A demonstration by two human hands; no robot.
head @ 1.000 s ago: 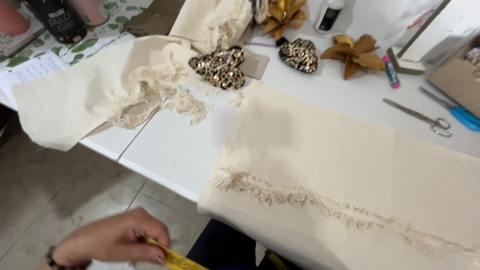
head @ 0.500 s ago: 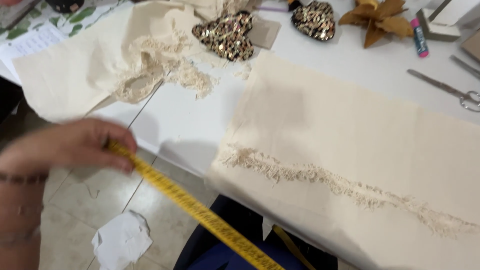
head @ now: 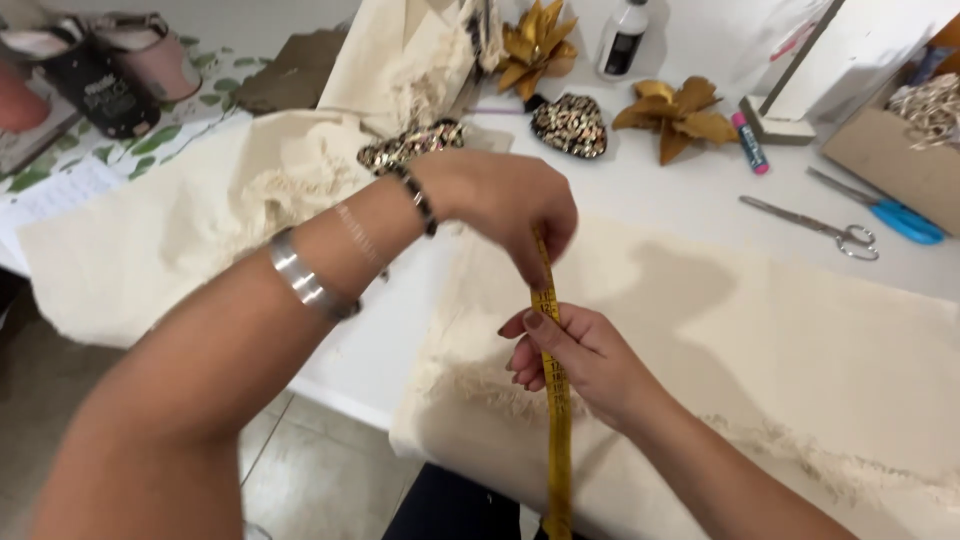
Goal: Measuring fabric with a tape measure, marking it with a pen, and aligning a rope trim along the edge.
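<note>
A yellow measuring tape [head: 556, 400] runs upright from the bottom edge to my two hands, over a cream cloth [head: 800, 340] with a frayed fringe on the white table. My left hand [head: 510, 205], with a beaded bracelet and a metal bangle on the arm, pinches the tape's upper end. Just below it, my right hand [head: 575, 360] grips the tape between thumb and fingers. Both hands hover above the near left part of the cloth.
A second cream cloth [head: 160, 240] lies at the left. Two leopard-print hearts [head: 570, 125], gold paper flowers [head: 680, 115], a bottle [head: 622, 40], a pink glue stick [head: 750, 145], scissors [head: 815, 225], a blue cutter [head: 895, 215] and a cardboard box [head: 890, 150] sit behind.
My left hand has risen from below the table edge with the tape and come over the cloth. My right hand has entered and taken hold of the tape.
</note>
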